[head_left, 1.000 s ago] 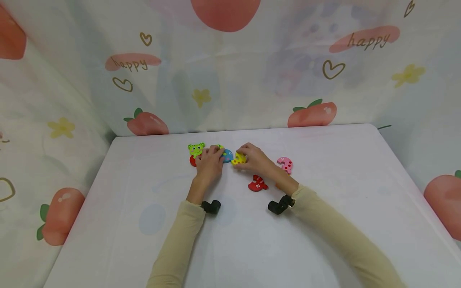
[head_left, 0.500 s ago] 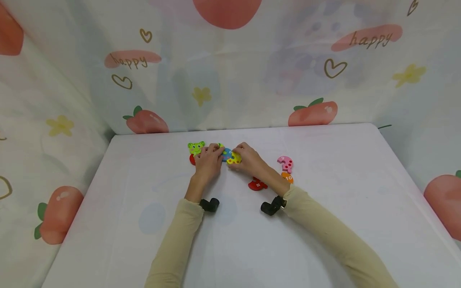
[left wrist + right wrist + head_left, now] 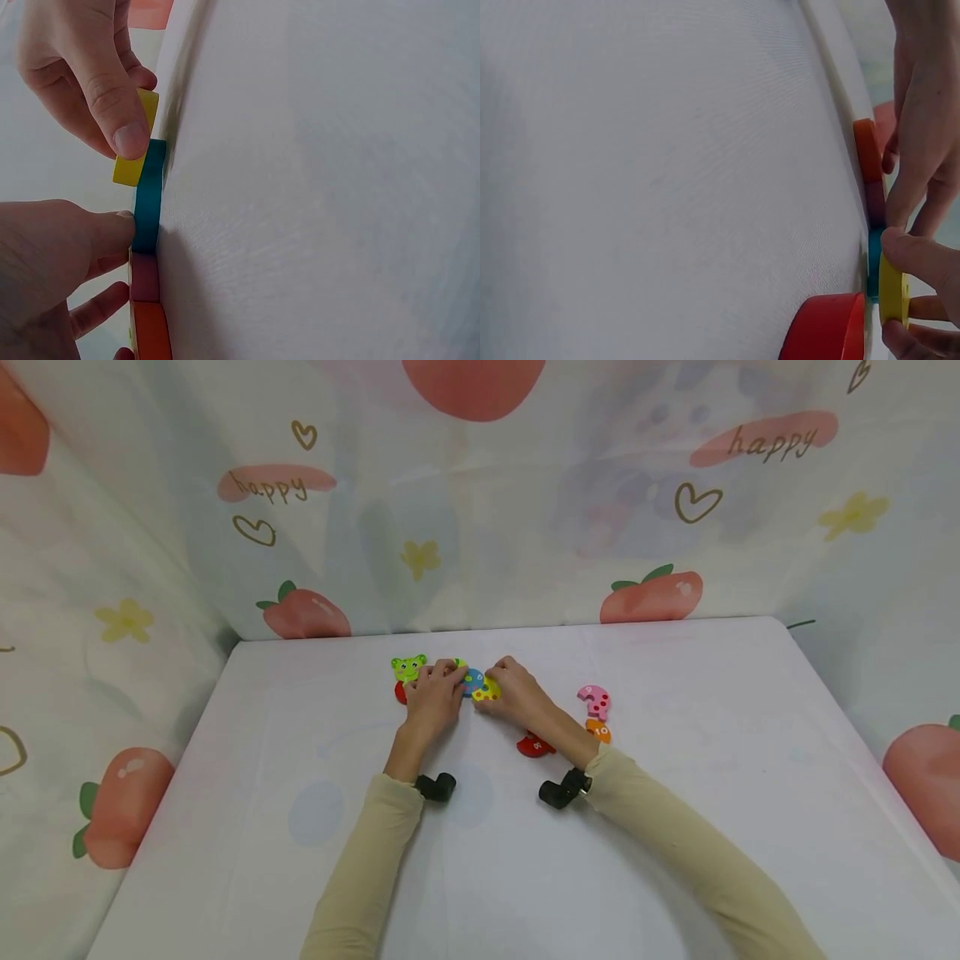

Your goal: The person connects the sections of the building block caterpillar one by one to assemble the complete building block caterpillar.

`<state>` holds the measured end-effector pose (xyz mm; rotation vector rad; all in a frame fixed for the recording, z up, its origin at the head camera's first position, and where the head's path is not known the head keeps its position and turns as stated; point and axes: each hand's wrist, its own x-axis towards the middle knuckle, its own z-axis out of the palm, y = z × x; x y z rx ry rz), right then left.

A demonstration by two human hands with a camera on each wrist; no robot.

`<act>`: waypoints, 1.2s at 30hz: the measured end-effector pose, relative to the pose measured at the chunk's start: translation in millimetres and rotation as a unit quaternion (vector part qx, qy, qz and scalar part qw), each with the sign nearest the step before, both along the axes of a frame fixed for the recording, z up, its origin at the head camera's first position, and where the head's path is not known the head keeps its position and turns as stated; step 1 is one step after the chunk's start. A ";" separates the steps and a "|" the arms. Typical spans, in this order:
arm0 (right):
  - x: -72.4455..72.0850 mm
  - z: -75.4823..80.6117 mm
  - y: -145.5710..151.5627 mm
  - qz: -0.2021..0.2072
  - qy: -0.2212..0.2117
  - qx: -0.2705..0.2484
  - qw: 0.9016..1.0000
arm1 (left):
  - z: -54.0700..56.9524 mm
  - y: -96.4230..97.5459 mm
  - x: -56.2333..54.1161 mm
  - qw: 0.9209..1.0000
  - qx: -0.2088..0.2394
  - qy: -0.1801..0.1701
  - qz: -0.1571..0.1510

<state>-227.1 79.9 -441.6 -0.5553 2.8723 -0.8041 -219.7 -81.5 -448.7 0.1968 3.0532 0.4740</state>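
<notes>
My right hand pinches a yellow puzzle piece with dots between thumb and fingers. The yellow piece is raised a little and overlaps the right end of a blue puzzle piece. My left hand lies over the row of pieces with bent fingers, holding the blue piece at its edge. To the left, the row shows a green animal-face piece and part of a red piece. Purple and orange edges show along the row in the left wrist view; my left hand hides their tops.
A red piece marked 8 lies by my right forearm, partly covered. Beyond it are a pink dotted piece and an orange piece marked 10. The white table ends at a printed cloth backdrop.
My right hand has moved left with the yellow piece, bringing it from beside the blue piece to overlapping its end. My left hand has stayed on the row.
</notes>
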 end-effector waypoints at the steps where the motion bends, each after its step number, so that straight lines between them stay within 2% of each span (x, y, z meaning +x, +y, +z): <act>1: 0.4 0.1 -0.2 -0.001 0.000 0.000 1.000 | -0.1 -0.1 0.0 1.000 0.000 0.000 0.000; 9: -1.1 -1.9 -2.5 -0.009 0.012 -0.001 1.000 | 0.4 -0.7 -0.5 1.000 0.004 -0.002 0.000; 19: 2.3 -1.8 -1.6 -0.013 -0.015 0.050 0.999 | -3.7 1.7 0.9 1.000 0.001 0.015 0.003; 28: 27.5 11.8 37.1 0.019 -0.007 0.027 0.999 | -5.2 11.9 9.2 0.999 -0.039 0.024 0.019; 36: 53.9 12.8 64.5 0.061 0.000 0.043 0.997 | -3.7 19.7 14.1 0.999 -0.016 0.025 0.012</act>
